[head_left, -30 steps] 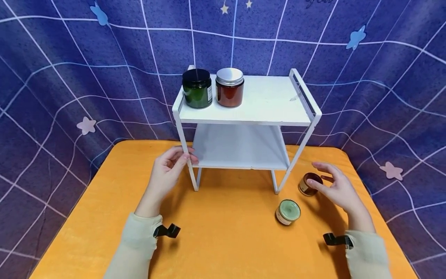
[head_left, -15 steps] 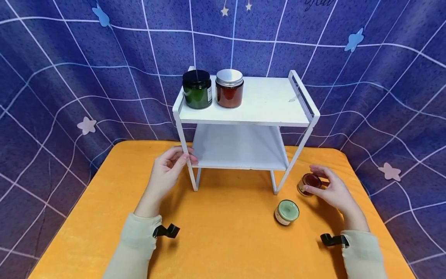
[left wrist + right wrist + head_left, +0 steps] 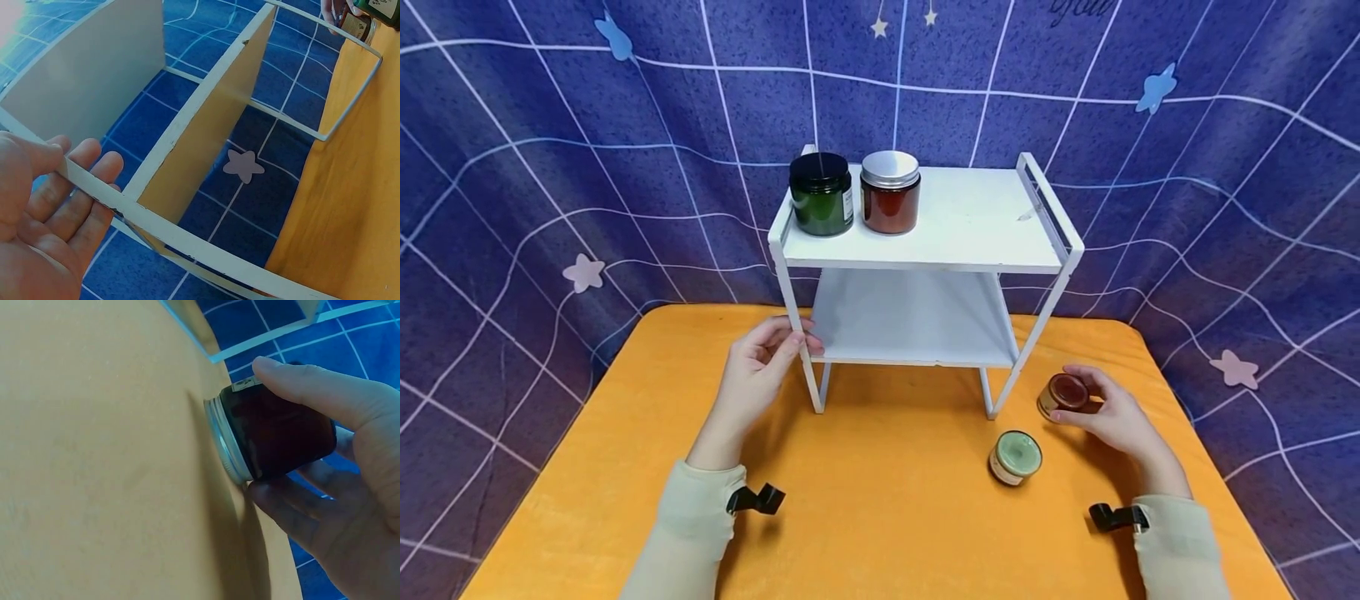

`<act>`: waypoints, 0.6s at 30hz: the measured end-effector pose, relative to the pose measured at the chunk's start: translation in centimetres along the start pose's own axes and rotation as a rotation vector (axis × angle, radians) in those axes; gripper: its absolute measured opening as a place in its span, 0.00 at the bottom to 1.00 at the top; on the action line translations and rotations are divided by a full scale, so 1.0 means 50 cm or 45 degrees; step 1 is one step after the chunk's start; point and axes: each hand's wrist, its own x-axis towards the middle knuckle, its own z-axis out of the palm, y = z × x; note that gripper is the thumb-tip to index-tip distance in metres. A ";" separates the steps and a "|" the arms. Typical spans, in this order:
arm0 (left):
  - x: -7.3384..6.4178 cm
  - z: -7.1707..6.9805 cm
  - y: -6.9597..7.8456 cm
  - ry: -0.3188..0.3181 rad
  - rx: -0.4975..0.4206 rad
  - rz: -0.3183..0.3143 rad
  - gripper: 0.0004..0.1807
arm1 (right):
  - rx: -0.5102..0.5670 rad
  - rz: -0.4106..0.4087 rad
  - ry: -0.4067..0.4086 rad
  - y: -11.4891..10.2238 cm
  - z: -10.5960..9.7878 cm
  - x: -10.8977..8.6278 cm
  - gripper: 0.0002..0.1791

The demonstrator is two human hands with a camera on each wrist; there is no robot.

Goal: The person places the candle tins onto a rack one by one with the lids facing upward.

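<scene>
My left hand (image 3: 758, 367) grips the left front leg of a white two-tier shelf rack (image 3: 910, 362), thumb in front and fingers behind. In the left wrist view, the same hand (image 3: 62, 206) holds the white bar beside the lower shelf board. My right hand (image 3: 1112, 417) holds a small amber glass jar (image 3: 1069, 390) on the right of the table, thumb on the near side. In the right wrist view this jar (image 3: 275, 434) is upside down, its silver lid (image 3: 226, 440) toward the table. A small green jar (image 3: 1018, 454) stands just left of it, untouched.
On the rack's top left stand a green jar with a black lid (image 3: 822, 193) and an amber jar with a silver lid (image 3: 891, 193). An orange cloth (image 3: 880, 517) covers the table. A blue patterned curtain (image 3: 700, 183) hangs behind and at the sides.
My right hand has come in to the small amber jar and its thumb and fingers have closed around it. The left hand keeps its grip on the rack leg.
</scene>
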 end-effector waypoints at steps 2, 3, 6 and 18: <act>0.000 -0.001 -0.001 -0.002 -0.003 -0.001 0.11 | 0.012 0.008 -0.006 0.003 0.000 -0.001 0.45; 0.000 -0.001 -0.002 -0.003 -0.003 0.000 0.11 | 0.022 0.010 -0.008 0.004 0.001 -0.001 0.45; 0.000 -0.002 -0.003 -0.005 -0.004 0.003 0.11 | 0.053 0.014 -0.012 0.007 0.001 -0.003 0.44; 0.000 -0.001 0.002 0.003 0.004 -0.008 0.10 | 0.059 0.026 -0.026 0.014 0.004 -0.003 0.43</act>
